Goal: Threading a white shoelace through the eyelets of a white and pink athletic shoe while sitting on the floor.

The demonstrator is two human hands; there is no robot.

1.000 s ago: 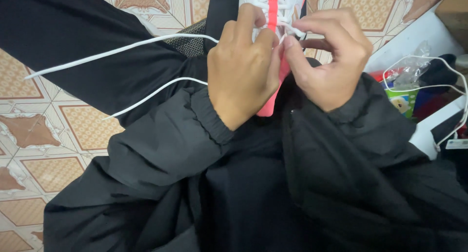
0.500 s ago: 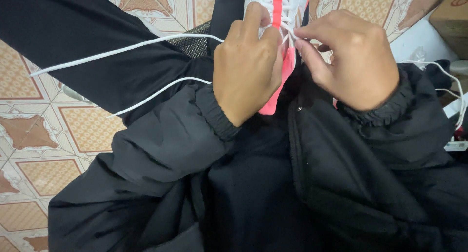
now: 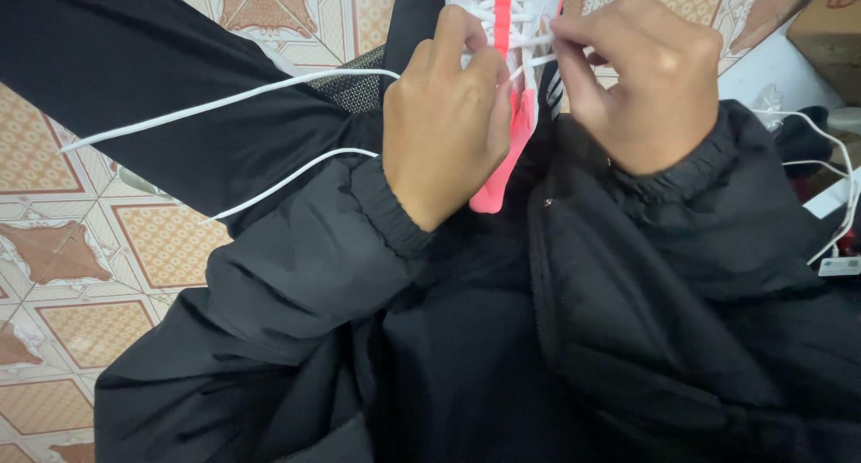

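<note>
A white sports shoe with a pink tongue (image 3: 508, 33) rests against my lap near the top middle. My left hand (image 3: 446, 118) grips the shoe's left side, fingers curled over the laces. My right hand (image 3: 641, 77) pinches a white lace (image 3: 538, 61) at the eyelets on the shoe's right side. Two long white lace ends (image 3: 224, 104) trail out to the left across my black trouser leg. Both my arms are in black jacket sleeves.
A patterned orange and cream tiled floor (image 3: 81, 248) lies to the left. At the right edge are a white cable (image 3: 839, 172), a brown cardboard box (image 3: 830, 33) and some small items.
My right hand has shifted up and right along the shoe, still pinching the lace. The view has moved slightly, showing less of the clutter at the right.
</note>
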